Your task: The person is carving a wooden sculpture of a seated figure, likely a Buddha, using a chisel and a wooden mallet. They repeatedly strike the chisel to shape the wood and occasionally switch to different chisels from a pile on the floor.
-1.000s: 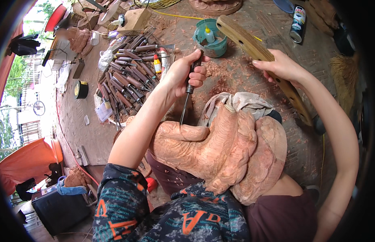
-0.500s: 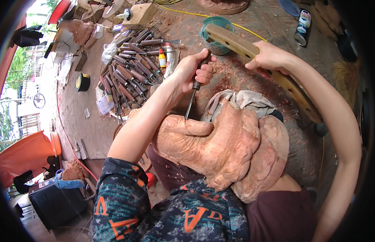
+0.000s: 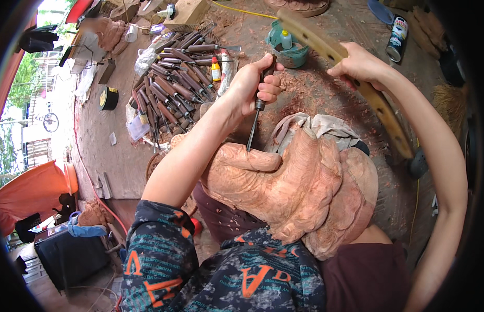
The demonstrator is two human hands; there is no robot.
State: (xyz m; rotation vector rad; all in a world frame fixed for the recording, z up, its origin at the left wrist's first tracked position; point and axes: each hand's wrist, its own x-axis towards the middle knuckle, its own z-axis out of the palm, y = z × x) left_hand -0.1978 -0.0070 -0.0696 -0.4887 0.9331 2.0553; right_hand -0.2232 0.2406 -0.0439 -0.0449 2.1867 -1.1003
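My left hand (image 3: 251, 86) is wrapped round the dark handle of a carving chisel (image 3: 253, 127). The chisel's steel shaft points down, its tip on a finger-like ridge of the reddish wood carving (image 3: 283, 195). This carving, with rounded, wrinkled folds, lies across my lap. My right hand (image 3: 356, 67) grips a long, slightly curved wooden bar (image 3: 385, 112) with holes along it, held off to the right, apart from the chisel. Beyond the carving is a crumpled grey cloth (image 3: 333, 130), partly hidden by it.
A heap of wood-handled chisels (image 3: 169, 88) lies to the left, with a small yellow bottle (image 3: 216, 70) beside it. Farther off stands a green bucket (image 3: 296, 57) holding another bottle. Wood chips litter the floor. A spray can (image 3: 397, 39) is at the far right, a black tin (image 3: 108, 98) at left.
The wooden bar and my right hand have moved farther away and slightly right, uncovering the bottle in the bucket. My left hand keeps the chisel on the same ridge; the whole view has shifted slightly.
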